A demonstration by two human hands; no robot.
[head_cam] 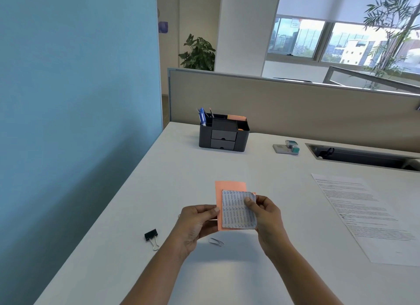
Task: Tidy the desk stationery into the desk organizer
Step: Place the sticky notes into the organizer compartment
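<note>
Both hands are raised above the white counter (172, 172). The left hand (196, 222) pinches the left edge of an orange sticky note (229, 187), while the right hand (267, 216) grips a grey printed backing sheet (237, 213) lying over the note's front (thumb on the printed face, fingers behind). Below the hands lie a paper clip (216, 241) and, further left, a black binder clip (151, 235). Well beyond stands a dark desk organizer (223, 138) with two drawers, blue pens (202, 117) upright in its left compartment and orange notes (236, 117) at its back. A printed sheet (363, 216) lies to the right.
</note>
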